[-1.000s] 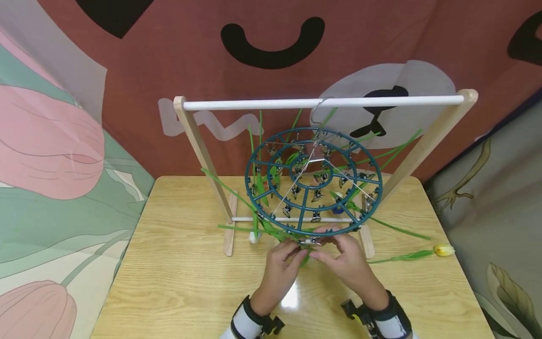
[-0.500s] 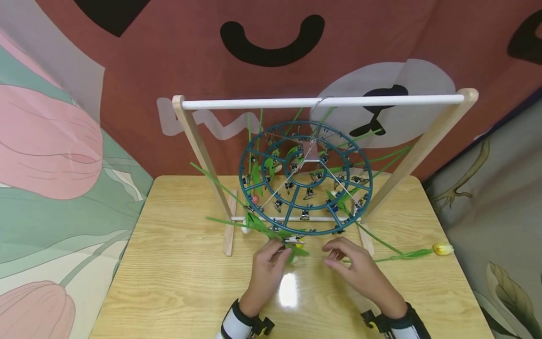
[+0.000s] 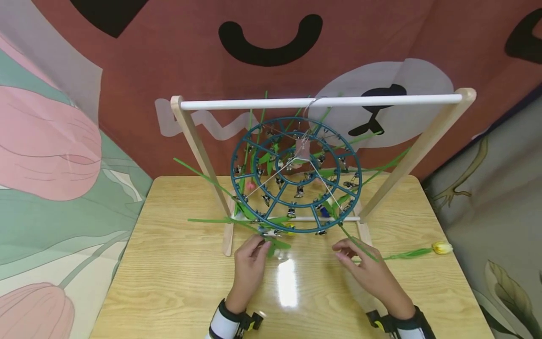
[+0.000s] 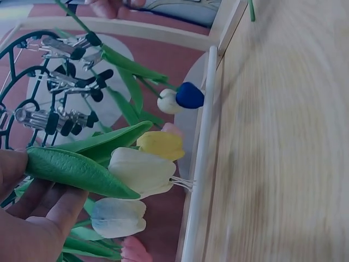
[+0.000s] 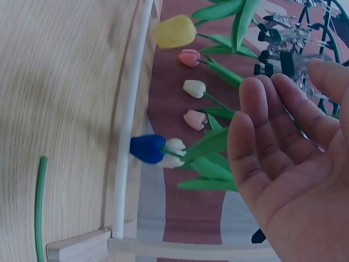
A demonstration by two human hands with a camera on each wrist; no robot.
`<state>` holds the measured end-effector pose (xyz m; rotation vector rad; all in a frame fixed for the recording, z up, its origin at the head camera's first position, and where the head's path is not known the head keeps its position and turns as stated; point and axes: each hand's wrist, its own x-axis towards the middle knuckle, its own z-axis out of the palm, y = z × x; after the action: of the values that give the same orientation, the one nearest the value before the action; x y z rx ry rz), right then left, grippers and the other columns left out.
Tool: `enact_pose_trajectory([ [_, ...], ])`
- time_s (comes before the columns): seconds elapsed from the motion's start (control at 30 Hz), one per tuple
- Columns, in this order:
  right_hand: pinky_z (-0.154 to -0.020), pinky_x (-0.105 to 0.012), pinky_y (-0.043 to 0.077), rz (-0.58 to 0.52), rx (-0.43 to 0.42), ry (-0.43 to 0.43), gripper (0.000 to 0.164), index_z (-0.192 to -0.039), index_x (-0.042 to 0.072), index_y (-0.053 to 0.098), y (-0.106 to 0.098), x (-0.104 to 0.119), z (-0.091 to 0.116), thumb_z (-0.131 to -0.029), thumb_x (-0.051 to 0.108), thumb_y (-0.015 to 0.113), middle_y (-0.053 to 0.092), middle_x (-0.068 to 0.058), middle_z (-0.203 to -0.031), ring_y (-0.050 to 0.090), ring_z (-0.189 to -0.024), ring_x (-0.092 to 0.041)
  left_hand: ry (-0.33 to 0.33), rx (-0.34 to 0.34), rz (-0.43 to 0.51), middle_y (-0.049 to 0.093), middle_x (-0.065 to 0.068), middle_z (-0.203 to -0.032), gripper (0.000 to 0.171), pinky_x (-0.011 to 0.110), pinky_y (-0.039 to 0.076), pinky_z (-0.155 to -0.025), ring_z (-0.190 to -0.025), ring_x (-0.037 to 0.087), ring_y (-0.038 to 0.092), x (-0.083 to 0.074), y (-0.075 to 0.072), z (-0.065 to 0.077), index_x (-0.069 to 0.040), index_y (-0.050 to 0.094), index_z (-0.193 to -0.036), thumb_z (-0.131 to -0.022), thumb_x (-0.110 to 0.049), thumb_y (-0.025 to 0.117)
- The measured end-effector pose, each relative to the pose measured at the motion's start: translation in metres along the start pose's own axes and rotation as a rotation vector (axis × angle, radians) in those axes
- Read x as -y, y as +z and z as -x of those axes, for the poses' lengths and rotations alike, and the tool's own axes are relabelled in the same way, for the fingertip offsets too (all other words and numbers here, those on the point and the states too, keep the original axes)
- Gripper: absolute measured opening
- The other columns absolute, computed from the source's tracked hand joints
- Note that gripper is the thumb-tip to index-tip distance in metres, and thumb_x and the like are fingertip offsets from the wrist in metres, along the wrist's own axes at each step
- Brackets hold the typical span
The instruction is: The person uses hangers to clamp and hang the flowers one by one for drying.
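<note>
A round teal clip hanger [image 3: 296, 205] with several metal clips hangs in the head view, with artificial tulips clipped upside down around it. My left hand [image 3: 250, 268] is at its front left edge. In the left wrist view, the left thumb and fingers pinch a white tulip [image 4: 143, 172] by its green leaves [image 4: 82, 169]; the stem there is hidden. My right hand [image 3: 366, 268] is apart at the front right, fingers loosely bent and holding nothing. In the right wrist view, a blue tulip [image 5: 147, 149] and a yellow tulip [image 5: 175, 31] hang beyond the right fingers.
A wooden stand with a white top bar [image 3: 254, 103] carries the hanger. Its lower white rod [image 4: 197, 202] runs close behind the flower heads. One loose yellow tulip [image 3: 442, 248] lies on the table [image 3: 169, 282] at right. A patterned cloth [image 3: 169, 47] hangs behind.
The hanger has turned and swung leftward, its front tulips shifting left with my left hand. My right hand has let go of the front edge and drawn back to the right.
</note>
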<state>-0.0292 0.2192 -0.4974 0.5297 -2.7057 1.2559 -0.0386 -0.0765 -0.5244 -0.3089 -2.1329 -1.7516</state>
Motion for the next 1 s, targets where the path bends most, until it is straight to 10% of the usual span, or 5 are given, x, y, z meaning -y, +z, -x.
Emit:
enact_pose_trajectory([
  [0.5, -0.065, -0.022, 0.057, 0.07, -0.028, 0.036, 0.008, -0.104, 0.018, 0.072, -0.006, -0.009, 0.006, -0.099, 0.012, 0.069, 0.071, 0.007, -0.097, 0.061, -0.082, 0.003, -0.01, -0.011, 0.047, 0.071, 0.015, -0.101, 0.014, 0.029, 0.064, -0.084, -0.098, 0.028, 0.073, 0.001, -0.002, -0.009, 0.004, 0.072, -0.107, -0.096, 0.009, 0.065],
  [0.73, -0.062, -0.02, 0.056, 0.097, -0.04, 0.07, 0.007, -0.105, 0.015, 0.072, -0.012, -0.013, 0.009, -0.101, 0.013, 0.067, 0.07, 0.006, -0.095, 0.061, -0.083, 0.003, 0.047, 0.005, -0.033, 0.072, 0.013, -0.095, 0.015, 0.024, 0.065, -0.078, -0.09, 0.01, 0.069, 0.001, 0.001, -0.014, -0.002, 0.074, -0.103, -0.093, 0.007, 0.069],
  [1.0, -0.06, -0.021, 0.056, 0.218, -0.032, 0.08, 0.013, -0.111, 0.009, 0.072, -0.017, -0.025, 0.018, -0.097, 0.009, 0.071, 0.072, 0.003, -0.097, 0.063, -0.081, -0.002, 0.12, 0.017, -0.139, 0.075, 0.01, -0.108, 0.019, 0.037, 0.065, -0.089, -0.101, 0.025, 0.074, 0.0, 0.004, -0.018, -0.004, 0.073, -0.111, -0.093, 0.001, 0.073],
])
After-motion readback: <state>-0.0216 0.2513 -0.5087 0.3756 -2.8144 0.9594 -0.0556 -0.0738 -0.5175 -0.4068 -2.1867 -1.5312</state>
